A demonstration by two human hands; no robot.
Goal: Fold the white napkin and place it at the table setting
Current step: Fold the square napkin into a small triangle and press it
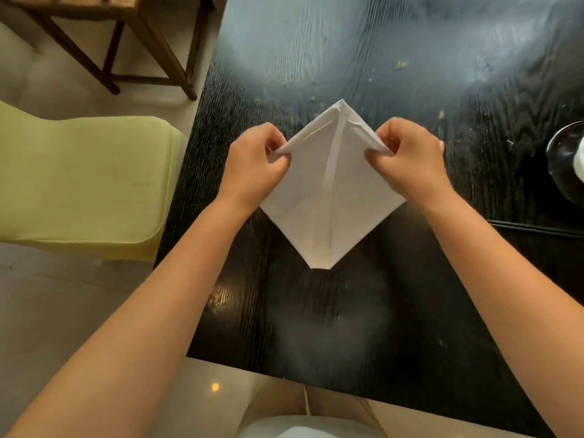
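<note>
Currently white napkin (331,197) lies mid-frame on dark wood table (347,311), folded to a diamond/kite shape, central crease running 12 to 6 o'clock, blunt tip at 6. Left hand (256,162) pinches the napkin's 9 o'clock corner between thumb and fingers; right hand (407,159) pinches the 3 o'clock corner likewise. Dark dish (565,162) at table's 3 o'clock edge, well apart. Yellow-green chair (85,184) at 9 o'clock

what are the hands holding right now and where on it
Both hold the white napkin, folded into a diamond on the table. The left hand pinches its left corner, the right hand its right corner.
</note>
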